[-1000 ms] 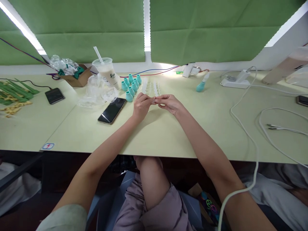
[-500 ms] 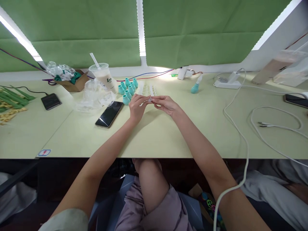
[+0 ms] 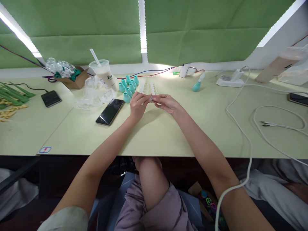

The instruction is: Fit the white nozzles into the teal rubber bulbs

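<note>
Fingertips of my left hand [image 3: 138, 105] and my right hand [image 3: 167, 104] meet above the table, pinching a small translucent white piece [image 3: 151, 98] between them. Its exact kind is too small to tell. Just behind my hands lie white nozzle-like strips [image 3: 152, 89] and a row of small pale pieces, partly hidden by my fingers. Several turquoise rubber bulbs [image 3: 128, 91] stand upright to the left of my left hand. Farther right, one turquoise bulb with a white tip [image 3: 197, 85] lies tilted on the table.
A black phone [image 3: 110, 112] lies left of my left forearm. Behind it are a crumpled plastic bag [image 3: 92, 94] and a drink cup with a straw [image 3: 103, 74]. A cardboard box [image 3: 76, 81] stands back left. White cables run from a power strip [image 3: 230, 82] across the right side.
The view has shifted slightly. Both hands keep almost the same pose, still pinching the small white piece.
</note>
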Tool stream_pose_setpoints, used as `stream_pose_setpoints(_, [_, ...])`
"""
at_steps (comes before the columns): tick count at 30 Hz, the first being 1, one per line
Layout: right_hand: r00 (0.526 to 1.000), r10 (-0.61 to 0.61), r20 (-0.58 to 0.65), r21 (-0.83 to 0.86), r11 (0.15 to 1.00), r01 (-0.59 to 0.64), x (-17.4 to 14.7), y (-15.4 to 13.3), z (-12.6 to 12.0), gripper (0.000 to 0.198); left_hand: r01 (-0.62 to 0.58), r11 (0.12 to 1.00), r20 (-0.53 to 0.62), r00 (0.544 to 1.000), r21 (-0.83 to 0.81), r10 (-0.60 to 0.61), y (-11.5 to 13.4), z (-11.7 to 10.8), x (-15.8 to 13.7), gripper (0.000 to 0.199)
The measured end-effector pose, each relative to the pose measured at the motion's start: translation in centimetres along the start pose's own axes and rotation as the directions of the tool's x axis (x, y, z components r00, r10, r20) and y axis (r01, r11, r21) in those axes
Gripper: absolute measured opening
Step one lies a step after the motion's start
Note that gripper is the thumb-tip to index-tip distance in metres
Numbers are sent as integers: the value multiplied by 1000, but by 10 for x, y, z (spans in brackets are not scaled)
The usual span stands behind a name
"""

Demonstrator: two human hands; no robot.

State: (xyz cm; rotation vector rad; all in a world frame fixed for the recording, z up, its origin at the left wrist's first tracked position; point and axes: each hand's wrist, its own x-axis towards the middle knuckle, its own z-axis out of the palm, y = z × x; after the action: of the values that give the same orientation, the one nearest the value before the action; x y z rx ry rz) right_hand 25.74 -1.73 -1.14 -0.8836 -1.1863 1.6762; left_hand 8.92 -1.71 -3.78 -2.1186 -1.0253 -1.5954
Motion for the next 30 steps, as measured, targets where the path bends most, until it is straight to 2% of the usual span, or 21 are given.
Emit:
stream_pose_setpoints(5, [995, -93, -25, -52, 994, 92, -1, 0, 3, 30, 33, 999, -20, 999, -18, -34, 3, 0, 2, 21])
stream_pose_setpoints(10, [976, -212, 50, -27, 977, 213, -8, -9, 10, 37, 171, 973, -121, 974, -156, -191, 14, -2, 9, 19])
stream_pose_setpoints(13, [978, -148, 143, -26, 988, 154, -8, -9, 12, 39, 221, 944, -103, 962, -246, -252, 19, -3, 10, 21])
stream_pose_setpoints(16, [978, -107, 179, -44, 992, 117, -5, -4, 9, 40, 254, 932, -22, 963, -259, -269, 25, -4, 9, 23])
stream_pose_setpoints(21, [989, -137, 63, -19, 990, 139, 2, -4, -1, 35, 237, 964, 41, 971, -118, -234, 28, -7, 12, 25])
stream_pose_setpoints(24, [978, -199, -56, -115, 975, 191, 5, -13, -11, 30, 232, 972, 80, 970, -35, -228, 20, -8, 16, 30])
stream_pose_setpoints(26, [930, -318, -186, -308, 917, 252, 6, -19, -22, 21, 248, 969, 97, 964, 3, -247, 10, -10, 18, 34])
stream_pose_setpoints(27, [885, -399, -238, -452, 852, 263, 7, -21, -28, 15, 264, 964, 92, 960, 21, -265, 4, -11, 18, 34])
stream_pose_setpoints(29, [795, -548, -260, -754, 630, 188, 7, -22, -41, 8, 304, 951, 59, 950, 57, -308, -9, -14, 20, 29])
stream_pose_setpoints(30, [773, -588, -237, -861, 496, 114, 8, -21, -46, 12, 326, 942, 34, 944, 73, -329, -16, -16, 21, 26])
